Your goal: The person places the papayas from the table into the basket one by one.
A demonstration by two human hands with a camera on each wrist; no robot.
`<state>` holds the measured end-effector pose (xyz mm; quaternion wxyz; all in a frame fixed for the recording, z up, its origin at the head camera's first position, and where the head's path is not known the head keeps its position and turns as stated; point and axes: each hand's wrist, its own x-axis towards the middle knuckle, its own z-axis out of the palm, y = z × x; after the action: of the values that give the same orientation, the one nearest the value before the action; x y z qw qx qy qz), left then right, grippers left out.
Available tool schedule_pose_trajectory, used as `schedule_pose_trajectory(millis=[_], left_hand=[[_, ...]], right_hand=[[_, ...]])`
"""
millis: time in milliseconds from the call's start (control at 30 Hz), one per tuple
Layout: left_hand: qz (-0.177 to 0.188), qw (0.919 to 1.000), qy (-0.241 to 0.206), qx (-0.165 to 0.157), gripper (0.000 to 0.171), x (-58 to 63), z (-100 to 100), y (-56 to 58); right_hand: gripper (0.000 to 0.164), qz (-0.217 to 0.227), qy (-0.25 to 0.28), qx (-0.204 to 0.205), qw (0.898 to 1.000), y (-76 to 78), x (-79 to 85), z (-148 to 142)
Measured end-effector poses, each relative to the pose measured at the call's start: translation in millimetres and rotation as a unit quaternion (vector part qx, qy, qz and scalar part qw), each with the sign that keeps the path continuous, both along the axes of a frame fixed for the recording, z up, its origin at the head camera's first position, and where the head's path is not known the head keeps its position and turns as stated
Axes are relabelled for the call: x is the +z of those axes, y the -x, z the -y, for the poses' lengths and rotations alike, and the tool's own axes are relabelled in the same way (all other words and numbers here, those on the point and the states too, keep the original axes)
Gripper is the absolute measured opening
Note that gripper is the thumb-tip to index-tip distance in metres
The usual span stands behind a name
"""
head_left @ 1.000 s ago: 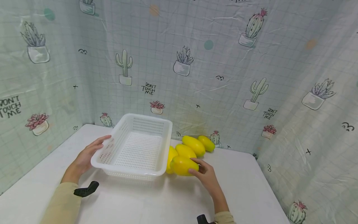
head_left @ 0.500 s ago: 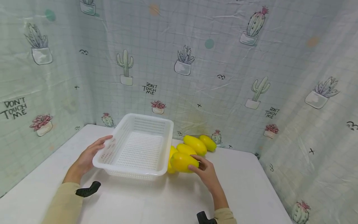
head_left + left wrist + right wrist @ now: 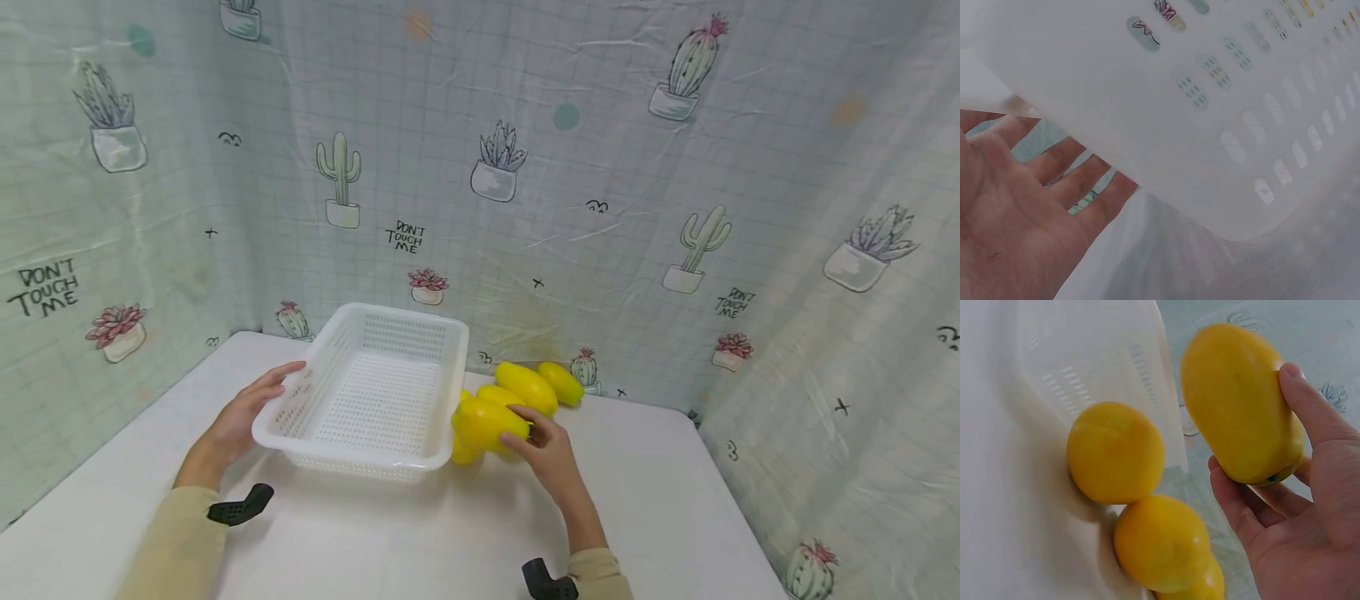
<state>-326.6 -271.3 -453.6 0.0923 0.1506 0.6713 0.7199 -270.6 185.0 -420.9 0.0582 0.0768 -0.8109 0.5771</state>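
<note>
Your right hand [image 3: 550,454] is clamped on one yellow fruit [image 3: 490,423], thumb opposite the fingers, holding it raised above the white surface [image 3: 360,542]. This fruit is located near the right rim of the white basket [image 3: 375,400]. Your left hand [image 3: 238,423] is at the opposite rim, fingers extended and apart. Four other yellow fruits [image 3: 527,388] lie in a row beside the basket, reaching back toward the printed curtain [image 3: 450,92].

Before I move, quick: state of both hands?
Left hand: fingers at the rim of the white basket; whether they grip it cannot be told.
Right hand: holding a yellow fruit.
</note>
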Motion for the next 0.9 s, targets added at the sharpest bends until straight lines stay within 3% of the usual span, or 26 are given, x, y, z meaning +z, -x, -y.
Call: schedule_pose_trajectory(millis=[900], left_hand=[[-0.002,0.9997,0.019,0.014,0.047,-0.8,0,0.9]], right_hand=[[0.046,-0.028,0.007,0.007,1.000,6.9,5.2,26]])
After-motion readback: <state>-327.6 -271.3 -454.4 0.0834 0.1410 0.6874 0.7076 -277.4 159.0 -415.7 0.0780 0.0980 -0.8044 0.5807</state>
